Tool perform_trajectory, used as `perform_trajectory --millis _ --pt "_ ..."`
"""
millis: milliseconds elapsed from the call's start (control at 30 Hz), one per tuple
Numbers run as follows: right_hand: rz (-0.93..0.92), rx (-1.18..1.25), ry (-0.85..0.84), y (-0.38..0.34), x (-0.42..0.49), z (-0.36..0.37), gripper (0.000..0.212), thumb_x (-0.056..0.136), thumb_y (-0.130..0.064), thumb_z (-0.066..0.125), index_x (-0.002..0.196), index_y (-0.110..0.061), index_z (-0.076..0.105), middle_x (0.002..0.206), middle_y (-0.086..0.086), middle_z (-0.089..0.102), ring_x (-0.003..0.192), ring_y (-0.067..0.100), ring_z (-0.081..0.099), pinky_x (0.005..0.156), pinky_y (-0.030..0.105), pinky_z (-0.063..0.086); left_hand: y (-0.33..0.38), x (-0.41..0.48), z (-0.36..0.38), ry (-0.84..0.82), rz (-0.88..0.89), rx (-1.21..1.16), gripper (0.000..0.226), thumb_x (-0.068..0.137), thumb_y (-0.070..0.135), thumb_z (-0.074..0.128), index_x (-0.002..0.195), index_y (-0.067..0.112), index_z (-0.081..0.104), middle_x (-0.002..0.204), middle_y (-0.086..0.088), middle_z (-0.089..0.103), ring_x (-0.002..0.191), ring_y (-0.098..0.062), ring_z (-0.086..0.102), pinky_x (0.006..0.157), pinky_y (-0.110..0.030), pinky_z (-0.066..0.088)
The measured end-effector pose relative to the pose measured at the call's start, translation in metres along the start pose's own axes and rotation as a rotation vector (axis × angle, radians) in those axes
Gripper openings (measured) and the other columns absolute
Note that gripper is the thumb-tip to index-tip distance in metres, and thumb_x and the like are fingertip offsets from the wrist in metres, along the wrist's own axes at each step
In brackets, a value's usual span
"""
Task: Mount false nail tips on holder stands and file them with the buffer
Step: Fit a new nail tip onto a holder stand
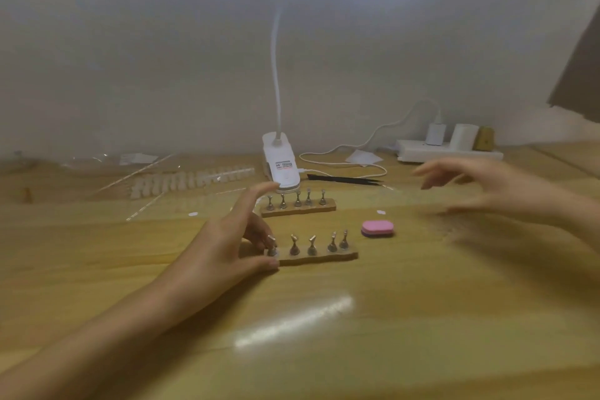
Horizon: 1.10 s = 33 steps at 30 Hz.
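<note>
1 wooden table [324, 351] fills the lower half; 1 white clip lamp [281, 169] stands at back-centre, thin neck going up, lit head at the top edge; 2 hands, both bare: L hand [233, 243] comes in from lower left and pinches the L end of the near holder strip [319, 257], thumb on its front edge, middle fingers curled at the leftmost stand, index stretched toward the far holder strip [300, 209]; R hand [493, 191] hovers over the table's R side, blurred, fingers spread and loose, gripping nothing; 1 white power strip [422, 154] at back R w/ 3 blocks on it and 1 white cable looping to the lamp; 1 row of nail tips [191, 180] in clear packaging at back L, row running L-R; 2 holder strips in all, each w/ 5 metal stands upright, long axis L-R, far one just in front of the lamp base, near one centre-table, apart from it; whether any stand carries a tip, can't tell; 1 pair of black tweezers [344, 179] lies R of the lamp, tips pointing R; 1 pink buffer [377, 228] lies flat just R of the near strip, between the strips in depth, long axis L-R, untouched; 2 small white ovals [193, 214] on the table, one L and one R of the far strip.
</note>
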State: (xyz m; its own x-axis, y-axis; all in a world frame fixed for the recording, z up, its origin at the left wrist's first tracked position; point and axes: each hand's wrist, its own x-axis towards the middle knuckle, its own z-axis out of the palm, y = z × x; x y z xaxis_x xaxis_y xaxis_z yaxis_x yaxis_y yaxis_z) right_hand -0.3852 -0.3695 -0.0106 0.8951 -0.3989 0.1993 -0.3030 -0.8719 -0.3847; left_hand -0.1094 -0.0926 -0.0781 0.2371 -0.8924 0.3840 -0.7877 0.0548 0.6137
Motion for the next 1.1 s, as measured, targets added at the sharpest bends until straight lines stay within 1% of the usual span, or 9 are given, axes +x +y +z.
perform_trajectory --millis 133,300,433,533,667,767,867,1000,1100 --pt "0.131 0.093 -0.23 0.031 -0.01 0.001 0.052 0.074 -0.029 0.085 0.106 -0.062 0.061 0.109 -0.031 0.065 0.103 -0.006 0.062 0.093 0.026 0.05 0.002 -0.002 0.0 0.001 0.007 -0.03 0.093 0.072 0.013 0.086 0.135 0.055 0.032 0.088 0.014 0.069 0.084 -0.004 0.067 0.071 -0.004 0.043" --pt "0.14 0.05 -0.214 0.043 -0.004 0.017 0.056 0.072 -0.027 0.088 0.103 -0.064 0.06 0.103 -0.033 0.06 0.095 -0.005 0.058 0.078 0.021 0.048 0.002 -0.01 -0.002 0.001 0.051 -0.042 0.089 0.072 0.017 0.085 0.137 0.051 0.034 0.09 0.013 0.069 0.087 -0.006 0.067 0.07 -0.004 0.043" --pt "0.148 0.03 -0.179 0.045 -0.003 0.019 0.046 0.067 -0.032 0.09 0.096 -0.057 0.064 0.1 -0.024 0.057 0.093 -0.007 0.055 0.076 0.02 0.045 0.004 -0.013 -0.002 -0.008 0.057 -0.016 0.088 0.067 0.044 0.079 0.14 0.052 0.03 0.096 0.018 0.066 0.095 -0.007 0.064 0.079 -0.004 0.041" --pt "0.136 0.069 -0.108 0.041 -0.005 0.021 0.044 0.066 -0.021 0.091 0.087 -0.049 0.065 0.103 -0.011 0.053 0.092 -0.004 0.058 0.078 0.02 0.052 0.01 -0.013 -0.002 0.059 0.077 0.036 0.072 0.077 0.064 0.066 0.14 0.053 0.03 0.109 0.024 0.061 0.102 -0.007 0.059 0.085 -0.016 0.043" --pt "0.083 0.129 0.021 0.001 -0.004 0.021 0.034 0.065 -0.026 0.089 0.08 -0.043 0.064 0.091 -0.008 0.063 0.07 0.006 0.06 0.064 0.025 0.051 0.03 -0.007 -0.008 0.21 0.251 0.122 0.041 0.087 0.044 0.066 0.126 0.034 0.056 0.11 0.018 0.063 0.101 -0.004 0.059 0.083 -0.013 0.039" --pt "-0.081 0.296 0.063 -0.061 -0.001 0.024 0.024 0.066 -0.038 0.082 0.084 -0.035 0.067 0.079 -0.005 0.068 0.066 0.007 0.062 0.053 0.018 0.049 0.048 -0.004 -0.008 0.207 0.327 0.078 0.021 0.088 0.026 0.067 0.108 0.023 0.07 0.108 0.013 0.064 0.099 -0.001 0.059 0.081 -0.005 0.039" --pt "-0.265 0.336 0.078 -0.117 0.004 0.044 0.029 0.07 -0.034 0.082 0.095 -0.033 0.068 0.075 -0.009 0.068 0.067 0.008 0.065 0.056 0.009 0.045 0.06 -0.004 -0.006 0.153 0.275 -0.059 0.02 0.087 0.031 0.068 0.106 0.025 0.07 0.105 0.015 0.067 0.096 -0.005 0.063 0.071 -0.01 0.043" --pt "-0.328 0.353 0.133 -0.158 0.009 0.063 0.049 0.067 -0.039 0.077 0.109 -0.036 0.053 0.078 -0.009 0.067 0.071 0.01 0.067 0.06 0.019 0.055 0.066 -0.005 -0.012 0.219 0.249 -0.184 0.014 0.085 0.033 0.067 0.096 0.025 0.07 0.095 0.016 0.071 0.087 -0.012 0.068 0.062 -0.031 0.05" --pt "-0.308 0.375 0.206 -0.165 0.019 0.059 0.044 0.068 -0.043 0.075 0.106 -0.032 0.054 0.079 -0.003 0.066 0.068 0.013 0.065 0.06 0.022 0.055 0.064 -0.003 -0.023 0.286 0.213 -0.22 0.011 0.082 0.034 0.07 0.088 0.025 0.071 0.088 0.014 0.072 0.083 -0.013 0.068 0.059 -0.026 0.049"
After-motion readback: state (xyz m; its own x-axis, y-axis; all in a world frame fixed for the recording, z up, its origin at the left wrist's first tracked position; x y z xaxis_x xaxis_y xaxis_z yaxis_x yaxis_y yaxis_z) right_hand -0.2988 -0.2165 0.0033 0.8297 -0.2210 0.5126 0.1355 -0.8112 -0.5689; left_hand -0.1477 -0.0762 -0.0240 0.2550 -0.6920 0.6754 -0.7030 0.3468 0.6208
